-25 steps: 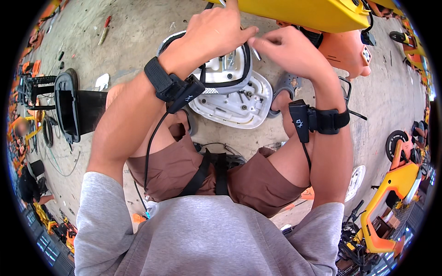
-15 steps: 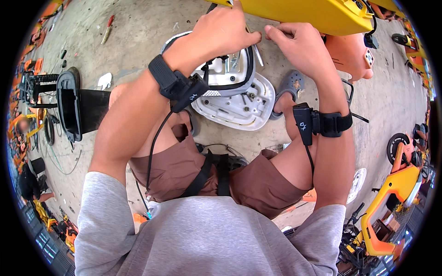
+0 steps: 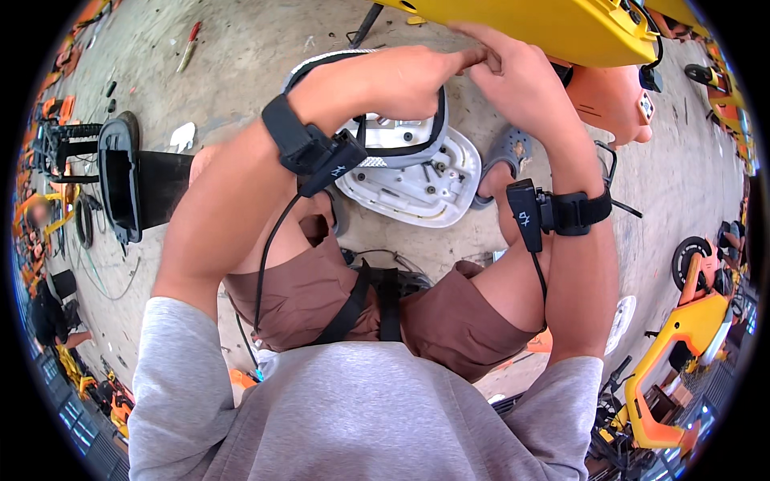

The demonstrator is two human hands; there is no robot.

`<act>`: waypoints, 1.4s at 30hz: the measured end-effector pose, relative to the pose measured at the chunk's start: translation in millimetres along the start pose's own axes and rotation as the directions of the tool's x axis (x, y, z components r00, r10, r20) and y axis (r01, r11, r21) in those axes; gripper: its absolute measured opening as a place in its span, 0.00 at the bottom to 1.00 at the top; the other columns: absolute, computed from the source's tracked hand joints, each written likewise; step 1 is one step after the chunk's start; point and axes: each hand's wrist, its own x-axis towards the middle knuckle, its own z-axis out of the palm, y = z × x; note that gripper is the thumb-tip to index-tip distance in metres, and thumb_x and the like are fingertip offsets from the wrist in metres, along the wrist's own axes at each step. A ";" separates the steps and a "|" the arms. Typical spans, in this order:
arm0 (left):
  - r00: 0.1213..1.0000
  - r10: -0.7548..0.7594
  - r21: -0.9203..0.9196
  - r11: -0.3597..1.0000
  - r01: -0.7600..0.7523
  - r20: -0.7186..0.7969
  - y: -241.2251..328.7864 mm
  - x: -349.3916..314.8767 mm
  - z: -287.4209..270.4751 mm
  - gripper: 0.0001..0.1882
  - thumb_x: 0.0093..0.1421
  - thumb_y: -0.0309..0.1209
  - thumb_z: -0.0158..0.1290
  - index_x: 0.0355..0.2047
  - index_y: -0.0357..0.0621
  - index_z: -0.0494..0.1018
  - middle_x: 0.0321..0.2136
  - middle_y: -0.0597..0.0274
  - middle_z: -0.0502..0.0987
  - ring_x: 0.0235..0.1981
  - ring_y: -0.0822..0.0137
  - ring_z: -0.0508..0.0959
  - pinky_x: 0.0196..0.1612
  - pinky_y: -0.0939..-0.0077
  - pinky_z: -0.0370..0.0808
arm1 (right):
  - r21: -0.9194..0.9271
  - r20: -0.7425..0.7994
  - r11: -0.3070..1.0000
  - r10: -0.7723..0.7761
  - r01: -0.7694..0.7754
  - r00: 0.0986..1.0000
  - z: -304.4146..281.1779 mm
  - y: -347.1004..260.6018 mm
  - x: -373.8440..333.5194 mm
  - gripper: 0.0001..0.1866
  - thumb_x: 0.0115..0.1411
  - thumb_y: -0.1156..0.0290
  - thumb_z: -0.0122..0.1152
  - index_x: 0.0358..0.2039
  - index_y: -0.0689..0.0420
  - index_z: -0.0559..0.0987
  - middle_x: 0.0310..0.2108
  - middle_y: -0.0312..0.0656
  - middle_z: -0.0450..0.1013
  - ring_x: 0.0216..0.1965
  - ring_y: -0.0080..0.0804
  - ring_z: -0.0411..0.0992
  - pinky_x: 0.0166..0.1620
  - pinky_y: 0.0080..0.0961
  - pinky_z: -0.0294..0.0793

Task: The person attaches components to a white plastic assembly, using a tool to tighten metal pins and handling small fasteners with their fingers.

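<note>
My left hand point(image 3: 413, 80) reaches over the parts in front of me, its fingers bent and its fingertips meeting my right hand. My right hand point(image 3: 509, 76) has its index finger stretched to the upper left, while its thumb side touches the left fingertips. Anything pinched between them is too small or hidden to make out. Below the hands lies a white plastic shell point(image 3: 461, 188) with dark screw holes. Partly on top of it rests a rounded grey part point(image 3: 437, 140) with a black rim strip, half covered by my left hand and forearm. A yellow vehicle body point(image 3: 521, 28) hangs just beyond the hands.
A black vehicle part point(image 3: 120, 184) lies at the left, near a red-handled tool point(image 3: 190, 48) and a white scrap point(image 3: 183, 136). An orange body part point(image 3: 605, 100) stands at the right. Yellow frames point(image 3: 682, 345) and a person point(image 3: 52, 309) are farther off.
My left hand has moved right and slightly down, and its fingertips now meet my right hand. My right hand has shifted slightly left, with its index finger now extended.
</note>
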 end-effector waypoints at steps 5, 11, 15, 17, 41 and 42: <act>0.995 -0.015 0.062 0.998 0.022 -0.100 -11.5 -0.2 4.7 0.38 0.54 0.21 0.51 0.68 0.46 0.59 0.32 0.42 0.80 0.32 0.43 0.80 0.38 0.50 0.74 | -0.075 -0.011 0.995 0.071 -0.072 0.997 -2.5 -1.7 -0.4 0.21 0.56 0.65 0.62 0.51 0.50 0.81 0.41 0.48 0.81 0.45 0.50 0.78 0.50 0.41 0.77; 0.946 -0.024 0.037 0.999 0.038 -0.322 -12.9 -0.2 6.1 0.27 0.60 0.29 0.56 0.61 0.43 0.69 0.28 0.42 0.80 0.28 0.44 0.80 0.36 0.53 0.76 | -0.121 -0.033 0.982 0.143 -0.146 0.989 -0.8 2.7 1.8 0.26 0.56 0.49 0.67 0.51 0.50 0.82 0.43 0.50 0.80 0.47 0.51 0.77 0.51 0.43 0.76; 0.954 -0.064 0.026 0.997 0.074 -0.293 -13.3 0.0 7.7 0.20 0.64 0.30 0.54 0.56 0.40 0.73 0.25 0.42 0.79 0.27 0.45 0.80 0.35 0.56 0.76 | -0.182 -0.057 0.971 0.147 -0.155 0.988 3.7 7.9 4.9 0.27 0.56 0.46 0.68 0.51 0.50 0.82 0.42 0.50 0.81 0.47 0.51 0.78 0.50 0.43 0.76; 0.964 -0.128 -0.031 0.992 0.124 -0.234 -14.7 -0.7 4.9 0.19 0.65 0.30 0.52 0.56 0.39 0.74 0.25 0.42 0.80 0.27 0.45 0.80 0.35 0.56 0.76 | -0.191 -0.057 0.969 0.151 -0.159 0.987 4.5 6.9 5.8 0.27 0.56 0.46 0.68 0.50 0.50 0.82 0.42 0.50 0.81 0.47 0.50 0.78 0.50 0.43 0.76; 0.931 -0.083 0.127 0.983 0.136 -0.355 -12.9 -9.3 7.4 0.15 0.66 0.41 0.54 0.42 0.43 0.81 0.28 0.48 0.81 0.33 0.44 0.80 0.38 0.54 0.76 | -0.355 0.064 0.924 0.173 -0.140 0.983 -10.2 -0.3 6.4 0.34 0.47 0.34 0.70 0.22 0.60 0.85 0.18 0.48 0.76 0.26 0.47 0.77 0.34 0.39 0.77; 0.936 -0.080 0.126 0.983 0.131 -0.342 -13.0 -10.1 7.1 0.15 0.66 0.41 0.54 0.42 0.43 0.81 0.27 0.48 0.81 0.32 0.45 0.80 0.37 0.54 0.76 | -0.361 0.093 0.924 0.167 -0.123 0.982 -10.2 0.1 6.6 0.34 0.47 0.34 0.71 0.20 0.61 0.84 0.17 0.48 0.75 0.25 0.47 0.76 0.33 0.38 0.77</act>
